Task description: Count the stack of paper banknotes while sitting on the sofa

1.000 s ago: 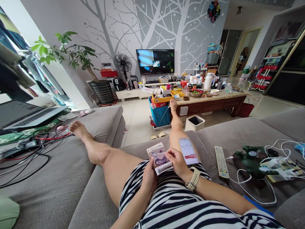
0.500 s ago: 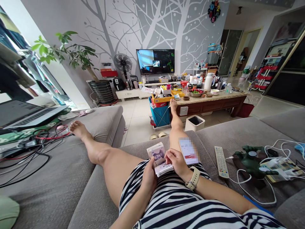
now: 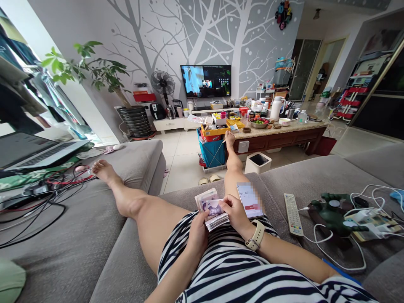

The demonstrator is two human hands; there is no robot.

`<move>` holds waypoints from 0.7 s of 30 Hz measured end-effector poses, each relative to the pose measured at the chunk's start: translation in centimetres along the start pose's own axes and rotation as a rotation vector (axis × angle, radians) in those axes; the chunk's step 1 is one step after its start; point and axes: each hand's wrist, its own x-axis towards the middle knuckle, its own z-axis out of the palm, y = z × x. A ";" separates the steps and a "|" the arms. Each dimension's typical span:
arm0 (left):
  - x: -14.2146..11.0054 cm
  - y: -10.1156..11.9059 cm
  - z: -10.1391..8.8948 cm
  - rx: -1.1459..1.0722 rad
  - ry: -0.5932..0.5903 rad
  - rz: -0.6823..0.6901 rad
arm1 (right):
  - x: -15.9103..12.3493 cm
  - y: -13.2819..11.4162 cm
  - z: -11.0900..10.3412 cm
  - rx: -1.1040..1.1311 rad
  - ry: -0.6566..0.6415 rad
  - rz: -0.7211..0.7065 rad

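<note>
Over my lap, my left hand [image 3: 198, 230] is closed on a stack of purple banknotes [image 3: 205, 197], its thumb pressing on the notes. The near part of the stack is folded over, with pale layered edges facing me. My right hand [image 3: 235, 212], with a cream watch [image 3: 256, 236] on its wrist, pinches the right end of one banknote [image 3: 215, 207] marked 5. That note lies tilted across the stack. A phone [image 3: 249, 200] with a lit, partly blurred screen rests on my right leg, just beyond my right hand.
To the right on the grey sofa [image 3: 303, 176] lie a remote control [image 3: 293, 214], a dark green figure-like object [image 3: 334, 214] and a power strip with white cables. Tangled cables and a laptop [image 3: 41, 153] are at left. A cluttered coffee table [image 3: 284, 132] stands ahead, beside a white bin [image 3: 258, 162].
My right fingers have opened out from a curled pose and now hold one note's end. That note has lifted up across the stack, and my left thumb has shifted onto it.
</note>
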 end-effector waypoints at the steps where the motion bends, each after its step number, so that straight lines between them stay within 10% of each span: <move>1: 0.0 0.0 0.0 -0.004 0.000 -0.001 | 0.0 0.1 0.0 -0.010 -0.001 -0.003; 21: -0.1 0.1 0.5 -0.068 0.057 -0.010 | -0.3 -0.4 0.1 0.067 -0.065 -0.022</move>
